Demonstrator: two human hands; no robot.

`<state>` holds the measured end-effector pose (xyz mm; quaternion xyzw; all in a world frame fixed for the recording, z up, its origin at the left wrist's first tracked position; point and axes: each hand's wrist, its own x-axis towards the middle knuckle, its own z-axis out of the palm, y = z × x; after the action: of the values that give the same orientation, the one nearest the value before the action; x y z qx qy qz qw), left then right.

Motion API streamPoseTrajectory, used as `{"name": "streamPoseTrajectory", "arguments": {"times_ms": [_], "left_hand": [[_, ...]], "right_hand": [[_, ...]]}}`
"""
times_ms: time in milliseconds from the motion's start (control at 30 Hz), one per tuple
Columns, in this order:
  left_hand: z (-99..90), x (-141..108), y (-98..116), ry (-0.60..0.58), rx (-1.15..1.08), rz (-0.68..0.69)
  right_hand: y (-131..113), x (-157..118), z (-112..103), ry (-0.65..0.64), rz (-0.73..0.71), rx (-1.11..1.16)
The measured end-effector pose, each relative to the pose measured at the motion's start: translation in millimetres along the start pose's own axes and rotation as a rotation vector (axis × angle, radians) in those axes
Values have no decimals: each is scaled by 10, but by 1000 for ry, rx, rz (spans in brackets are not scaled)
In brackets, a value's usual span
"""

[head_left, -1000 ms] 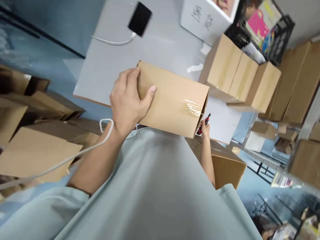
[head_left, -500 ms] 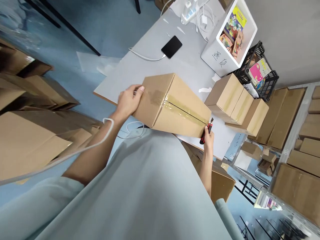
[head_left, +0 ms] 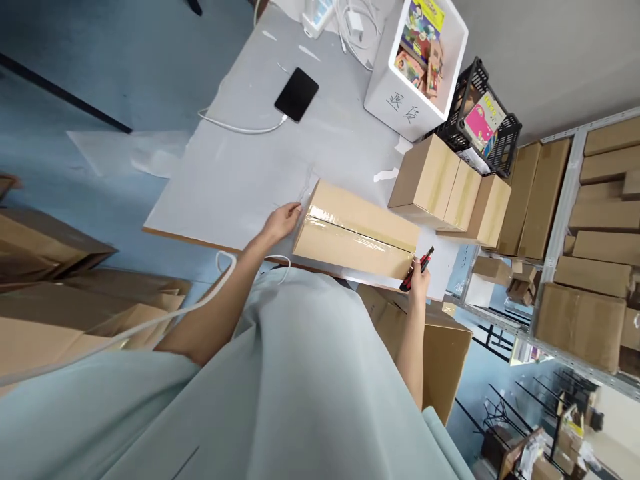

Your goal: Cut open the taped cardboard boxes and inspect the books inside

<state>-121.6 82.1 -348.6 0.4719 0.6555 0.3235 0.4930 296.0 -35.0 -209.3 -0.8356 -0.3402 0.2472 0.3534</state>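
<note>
A long cardboard box (head_left: pixel 357 230) lies on the table in front of me, its seam on top and shiny clear tape along it. My left hand (head_left: pixel 283 221) is at the box's left end, thumb and fingers pinched together. A faint clear strip, perhaps tape, shows by those fingertips; what they hold cannot be made out. At the right end, my right hand (head_left: pixel 419 280) grips a red and black utility knife (head_left: pixel 411 272), its blade end pointing up and away from me. The fingers of that hand also appear to touch the box's corner.
Smaller cardboard boxes (head_left: pixel 445 190) stand right of the long box. Behind them are a white foam bin (head_left: pixel 395 100) with colourful packs and a black crate (head_left: pixel 505 147). A phone (head_left: pixel 297 95) on a white cable lies on the grey table (head_left: pixel 225 180). Shelves (head_left: pixel 560 213) stand at right.
The box, tilted up off the table before, now lies flat on it. My left hand has moved from the box's side to just off its left end. The knife stays in my right hand.
</note>
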Motion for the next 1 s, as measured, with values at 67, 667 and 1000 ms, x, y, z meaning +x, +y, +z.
{"name": "streamPoseTrajectory", "arguments": {"times_ms": [67,667,1000], "left_hand": [[-112,-110,110,59,-16,-1],[147,-1094,1153,496,96,167],[191,-817,1125,676,-44,-43]], "right_hand": [[62,128,-4,24,108,90],[154,1010,54,-154,71,-186],[-513,362,132,-325,-448,-51]]}}
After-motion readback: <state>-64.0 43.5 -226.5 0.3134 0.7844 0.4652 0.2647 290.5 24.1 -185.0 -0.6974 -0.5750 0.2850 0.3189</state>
